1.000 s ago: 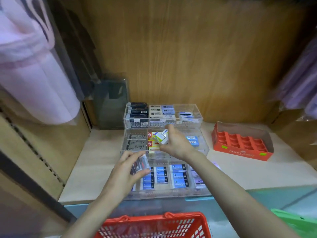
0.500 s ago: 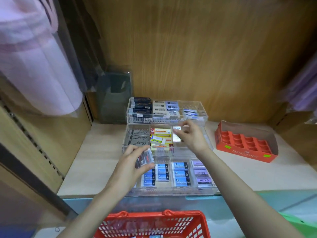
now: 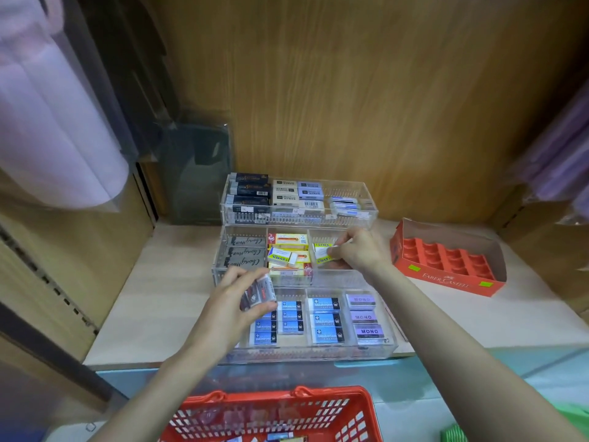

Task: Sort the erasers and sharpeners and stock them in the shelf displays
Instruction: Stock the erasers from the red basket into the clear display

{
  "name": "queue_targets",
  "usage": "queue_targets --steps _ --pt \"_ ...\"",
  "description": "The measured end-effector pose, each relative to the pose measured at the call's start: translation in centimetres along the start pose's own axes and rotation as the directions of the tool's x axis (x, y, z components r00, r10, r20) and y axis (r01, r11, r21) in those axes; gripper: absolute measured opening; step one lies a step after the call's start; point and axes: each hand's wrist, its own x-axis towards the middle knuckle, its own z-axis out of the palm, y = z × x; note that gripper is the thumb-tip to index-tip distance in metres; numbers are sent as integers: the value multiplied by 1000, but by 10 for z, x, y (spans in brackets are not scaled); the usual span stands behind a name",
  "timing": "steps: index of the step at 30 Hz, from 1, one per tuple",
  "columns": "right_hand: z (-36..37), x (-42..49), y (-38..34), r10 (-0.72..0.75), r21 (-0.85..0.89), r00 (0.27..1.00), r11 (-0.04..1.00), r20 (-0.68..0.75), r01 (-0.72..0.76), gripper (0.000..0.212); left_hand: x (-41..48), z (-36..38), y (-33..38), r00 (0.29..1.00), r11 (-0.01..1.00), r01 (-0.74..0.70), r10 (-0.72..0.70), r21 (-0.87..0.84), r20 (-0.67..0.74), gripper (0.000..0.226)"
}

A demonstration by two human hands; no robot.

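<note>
Erasers point(image 3: 325, 320) already filled most compartments of the clear three-tier display point(image 3: 318, 354), which stood in the middle of the shelf board point(image 3: 153, 301) with its tallest tier against the back edge. The right hand point(image 3: 360, 252) reached into the right-hand compartment of the middle tier, its fingertips pinched narrowly on a yellow-and-white eraser point(image 3: 322, 254) that lay tilted near the compartment floor; whether it touched the floor could not be told. The left hand point(image 3: 229, 303) hovered over the left end of the front tier, fingers and thumb curled round a grey-wrapped eraser point(image 3: 259, 293) with red and dark print, held clear of the blue ones below. Toward the right edge of the shelf sat an orange carton point(image 3: 452, 282) with moulded cells, and a red basket point(image 3: 274, 398) with more small packets hung below the front edge. These blocks looked light and small, firm enough to keep their shape, though the film or card sleeves probably made them slick. A pinch across the two long sides seemed the surest hold, since it left the ends free to slide down between the dividers. The compartments were narrow and the walls thin, so each piece likely needed lowering squarely rather than dropping, lest it land crooked on its neighbours.
</note>
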Motion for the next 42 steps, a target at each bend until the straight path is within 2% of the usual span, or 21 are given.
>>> queue_targets --steps 2,6,10,13,17,21,27,35,42 --pt "5 6 -3 -8 -113 1000 994 18 10 30 -3 1 -6 1000 1000 3 -3 -23 10 50" --pt "4 17 4 7 -187 999 982 47 2 29 -10 5 -15 1000 999 -14 14 -46 -12 50" --pt "-4 17 13 -98 -339 979 928 178 155 14 -9 7 -16 1000 1000 -24 24 -5 -9 53" --pt "-6 18 16 -183 -414 956 870 228 266 25 -5 9 -16 999 997 -27 29 68 -22 54" --pt "-11 21 15 -244 -453 921 814 303 365 19 0 14 -11 999 983 -22 27 183 -20 55" --pt "-17 23 18 -290 -440 883 783 368 440 12 -9 21 -10 999 979 -8 1 204 32 53" --pt "-20 23 18 -340 -485 865 724 369 491 35 -10 28 -14 996 967 -11 -11 254 85 53" --pt "-22 19 20 -364 -446 868 751 337 488 37 -9 29 -20 998 974 -8 -7 226 65 56" --pt "-25 23 14 -333 -560 859 655 388 507 39 -9 30 -20 999 972 -11 0 233 51 56"
